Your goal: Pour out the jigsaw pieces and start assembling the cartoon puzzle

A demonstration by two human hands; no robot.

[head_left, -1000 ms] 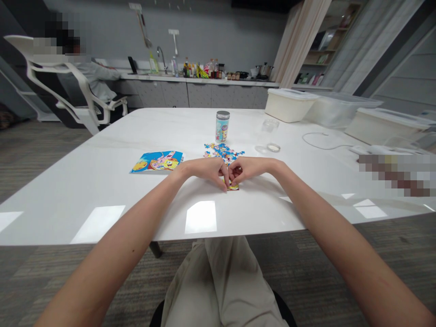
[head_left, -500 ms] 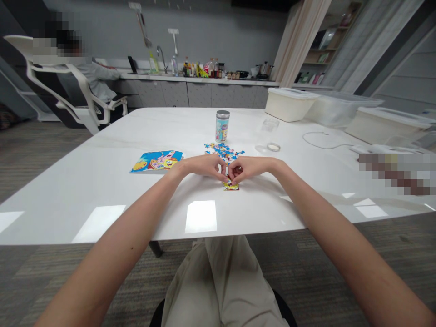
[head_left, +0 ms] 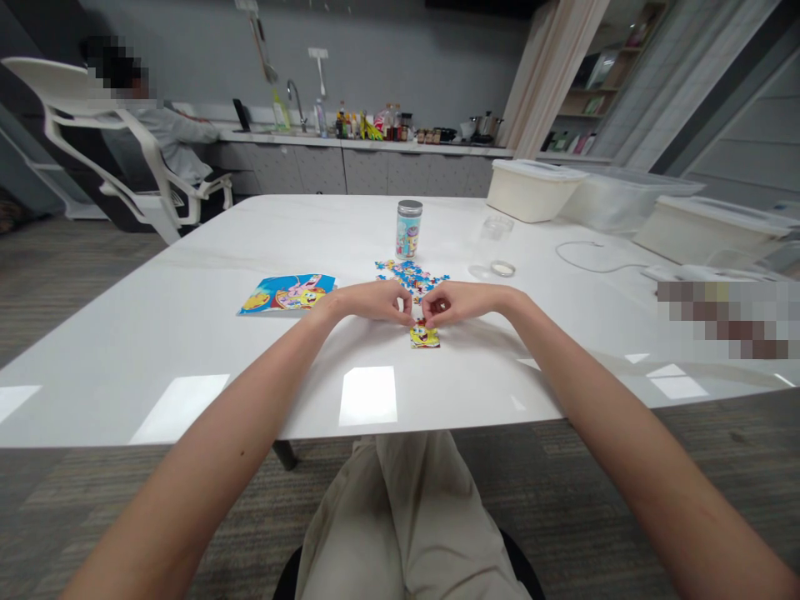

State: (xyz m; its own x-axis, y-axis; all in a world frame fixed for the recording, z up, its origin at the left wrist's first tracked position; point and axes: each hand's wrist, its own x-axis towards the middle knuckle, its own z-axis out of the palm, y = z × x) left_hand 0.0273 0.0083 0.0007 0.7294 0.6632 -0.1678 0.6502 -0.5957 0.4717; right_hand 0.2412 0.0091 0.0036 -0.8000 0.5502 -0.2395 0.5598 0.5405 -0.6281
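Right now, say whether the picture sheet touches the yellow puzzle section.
Apart: the head view shows white tabletop between the picture sheet and the yellow puzzle section.

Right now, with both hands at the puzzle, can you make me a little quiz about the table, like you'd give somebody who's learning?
1. True or false: the silver-lidded canister stands upright behind the loose puzzle pieces.

2. Which thing lies to the left of the left hand?
A) the clear container
B) the thin cord
C) the blue picture sheet

3. Fill in the colour: the small joined patch of puzzle near the right hand is mostly ____.

Key: 1. True. 2. C. 3. Yellow.
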